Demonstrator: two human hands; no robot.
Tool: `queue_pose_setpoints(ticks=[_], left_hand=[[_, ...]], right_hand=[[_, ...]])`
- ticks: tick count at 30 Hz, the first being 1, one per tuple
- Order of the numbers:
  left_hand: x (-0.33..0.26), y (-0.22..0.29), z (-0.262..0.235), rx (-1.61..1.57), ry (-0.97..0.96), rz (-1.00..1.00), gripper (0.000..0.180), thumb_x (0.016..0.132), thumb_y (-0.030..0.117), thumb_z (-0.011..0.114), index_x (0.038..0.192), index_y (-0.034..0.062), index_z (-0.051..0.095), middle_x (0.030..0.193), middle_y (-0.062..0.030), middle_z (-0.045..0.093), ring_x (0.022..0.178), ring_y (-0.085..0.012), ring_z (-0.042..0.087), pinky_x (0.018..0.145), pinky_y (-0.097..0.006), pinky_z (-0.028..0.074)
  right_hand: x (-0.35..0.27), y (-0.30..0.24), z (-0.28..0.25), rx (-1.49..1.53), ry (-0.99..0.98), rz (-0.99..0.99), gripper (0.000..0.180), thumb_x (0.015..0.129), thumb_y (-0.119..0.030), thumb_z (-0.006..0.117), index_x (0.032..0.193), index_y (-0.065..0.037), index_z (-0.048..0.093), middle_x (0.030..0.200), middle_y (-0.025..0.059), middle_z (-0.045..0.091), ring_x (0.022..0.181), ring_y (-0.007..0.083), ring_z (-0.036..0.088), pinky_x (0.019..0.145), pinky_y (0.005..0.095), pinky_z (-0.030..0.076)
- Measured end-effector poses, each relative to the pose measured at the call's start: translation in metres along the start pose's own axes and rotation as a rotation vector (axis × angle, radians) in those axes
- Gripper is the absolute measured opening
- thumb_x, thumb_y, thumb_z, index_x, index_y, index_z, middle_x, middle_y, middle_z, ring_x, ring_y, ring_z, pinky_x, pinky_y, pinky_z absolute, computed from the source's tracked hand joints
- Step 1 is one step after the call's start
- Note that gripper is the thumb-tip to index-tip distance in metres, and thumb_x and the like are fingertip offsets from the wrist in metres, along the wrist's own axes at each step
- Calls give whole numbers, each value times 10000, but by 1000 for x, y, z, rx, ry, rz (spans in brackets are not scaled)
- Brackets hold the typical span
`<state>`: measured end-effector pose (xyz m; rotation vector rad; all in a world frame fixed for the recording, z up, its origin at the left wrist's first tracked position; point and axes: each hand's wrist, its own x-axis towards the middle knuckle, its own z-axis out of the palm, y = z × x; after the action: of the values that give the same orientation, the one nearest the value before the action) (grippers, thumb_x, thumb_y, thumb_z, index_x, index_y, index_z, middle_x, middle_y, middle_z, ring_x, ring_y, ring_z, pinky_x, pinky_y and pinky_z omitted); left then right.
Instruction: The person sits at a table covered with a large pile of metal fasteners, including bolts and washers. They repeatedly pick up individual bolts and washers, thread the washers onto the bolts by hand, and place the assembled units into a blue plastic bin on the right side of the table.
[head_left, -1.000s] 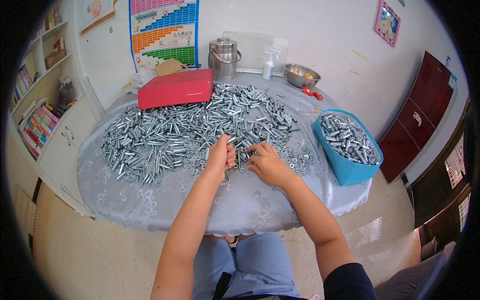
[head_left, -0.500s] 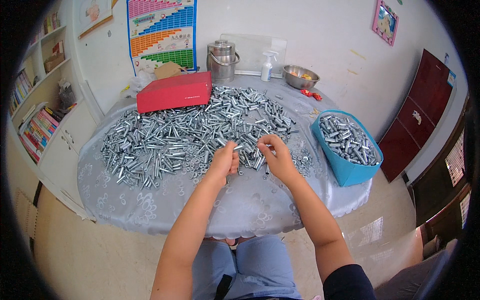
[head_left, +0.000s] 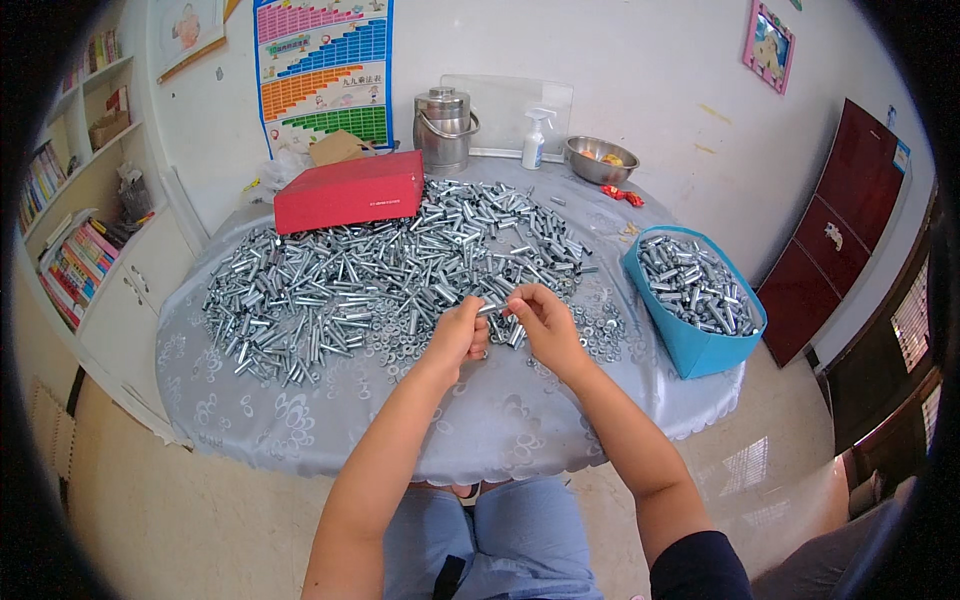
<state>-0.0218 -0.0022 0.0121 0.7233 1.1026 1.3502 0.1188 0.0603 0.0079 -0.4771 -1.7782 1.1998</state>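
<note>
Closed around a short silver expansion bolt (head_left: 490,309), my left hand (head_left: 460,340) is over the near edge of the metal pile, and one end of the bolt sticks out to the right. My right hand (head_left: 548,328) pinches thumb and forefinger together at that end. Whatever small part sits between those fingertips is too small to make out. Beneath and beyond both hands spreads a large heap of similar silver bolts and sleeves (head_left: 380,260). Small nuts and washers (head_left: 603,332) lie loose along its near side.
A blue fabric bin (head_left: 705,350) full of metal pieces stands at the right of the cloth-covered table (head_left: 300,425). Toward the back are a red box (head_left: 350,192), a steel canister (head_left: 443,130), a spray bottle (head_left: 534,140) and a steel bowl (head_left: 600,165).
My right hand has moved left and its fingertips now meet the end of the bolt, where a gap was before. My left hand sits slightly lower in the picture.
</note>
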Motion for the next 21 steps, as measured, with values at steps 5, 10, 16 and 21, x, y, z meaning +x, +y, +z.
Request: queue_pose_setpoints(ticks=[5, 10, 16, 21], left_hand=[[0, 0, -1, -21, 16, 2, 331, 837, 317, 419, 567, 147, 332, 465, 48, 284, 403, -80, 274, 389, -239, 239], [1, -1, -2, -24, 4, 3, 326, 839, 318, 417, 573, 146, 340, 469, 46, 301, 406, -77, 277, 394, -238, 246], [-3, 2, 0, -9, -36, -24, 318, 836, 318, 414, 577, 147, 345, 475, 42, 320, 411, -75, 278, 404, -241, 255], [-3, 3, 0, -10, -62, -35, 330, 835, 321, 413, 565, 155, 319, 473, 44, 309, 412, -75, 272, 408, -239, 254]], right_hand=[[0, -4, 0, 88, -30, 93, 92, 862, -77, 528, 912, 0, 518, 826, 31, 566, 771, 84, 542, 671, 206, 425], [2, 1, -2, 198, -55, 54, 105, 824, -28, 572, 912, 3, 524, 839, 20, 565, 774, 69, 539, 683, 201, 436], [1, -9, -2, 187, -45, 91, 137, 807, -38, 600, 923, 3, 539, 861, 23, 576, 788, 70, 541, 702, 202, 436], [1, -5, -4, 133, -75, 74, 154, 807, -74, 608, 939, 3, 584, 874, 31, 596, 798, 81, 548, 708, 218, 435]])
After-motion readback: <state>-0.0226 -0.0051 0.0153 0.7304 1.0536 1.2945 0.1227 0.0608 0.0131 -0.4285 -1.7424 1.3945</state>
